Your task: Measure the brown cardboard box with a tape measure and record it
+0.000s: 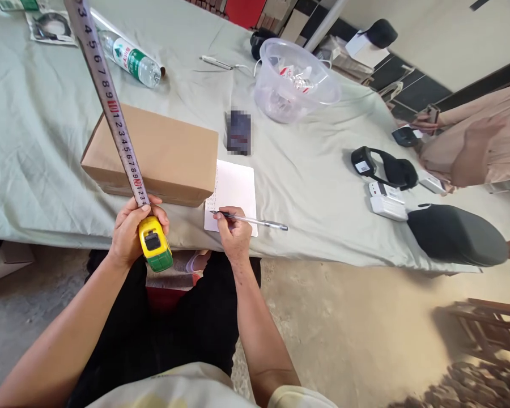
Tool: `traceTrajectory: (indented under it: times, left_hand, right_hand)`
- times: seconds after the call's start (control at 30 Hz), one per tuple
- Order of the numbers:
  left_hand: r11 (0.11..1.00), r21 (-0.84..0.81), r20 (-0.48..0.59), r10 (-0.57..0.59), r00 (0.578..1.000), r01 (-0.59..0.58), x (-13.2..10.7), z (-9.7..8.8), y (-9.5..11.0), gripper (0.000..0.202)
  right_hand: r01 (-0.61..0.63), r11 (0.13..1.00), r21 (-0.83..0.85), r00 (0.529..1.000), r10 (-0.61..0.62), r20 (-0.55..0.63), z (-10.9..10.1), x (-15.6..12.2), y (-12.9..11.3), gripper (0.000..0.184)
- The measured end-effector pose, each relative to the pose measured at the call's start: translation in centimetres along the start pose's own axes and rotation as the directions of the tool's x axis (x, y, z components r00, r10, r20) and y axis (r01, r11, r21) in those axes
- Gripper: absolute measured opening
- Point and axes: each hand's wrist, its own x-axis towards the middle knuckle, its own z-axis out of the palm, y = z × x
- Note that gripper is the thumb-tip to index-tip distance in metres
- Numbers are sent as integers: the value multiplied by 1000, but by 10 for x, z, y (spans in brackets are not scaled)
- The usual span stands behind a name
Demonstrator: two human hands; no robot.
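Observation:
My left hand (pixel 131 229) is closed around a yellow and green tape measure (pixel 155 243) at the table's front edge. The tape's numbered blade (pixel 110 102) stretches up and to the left, passing over a brown cardboard box (pixel 161 153). In my right hand (pixel 234 232) is a pen (pixel 266 223), its tip at the left side of a white sheet of paper (pixel 236 184). Small handwriting runs down that left side. The paper lies at the box's right end, and my right hand rests on its lower part.
A dark pixelated object (pixel 238 132) lies beyond the paper. Farther back are a water bottle (pixel 130 58) and a clear plastic tub (pixel 297 85) with wrappers. To the right are a black headset (pixel 385 167), white devices (pixel 386 201) and a dark case (pixel 457 233). Another person (pixel 471 136) stands at the right.

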Motion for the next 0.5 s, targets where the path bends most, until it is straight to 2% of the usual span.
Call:
traceTrajectory:
  times: [0.07,0.17,0.5]
  left_hand:
    - [1000,15,32,-11,999,10,1,-1,-1,15]
    - [1000,21,58,-22,998,21,1,-2,-2,16]
    - [997,46,109,-65,992,60,1,-4,-5,14]
  right_hand:
    - [65,996,-65,997,-67,-32,1,0,0,15]
    - [114,982,-150,993,-118,-17,1,-1,0,10]
    - [68,988,-135,997,-63,40,1,-1,-3,10]
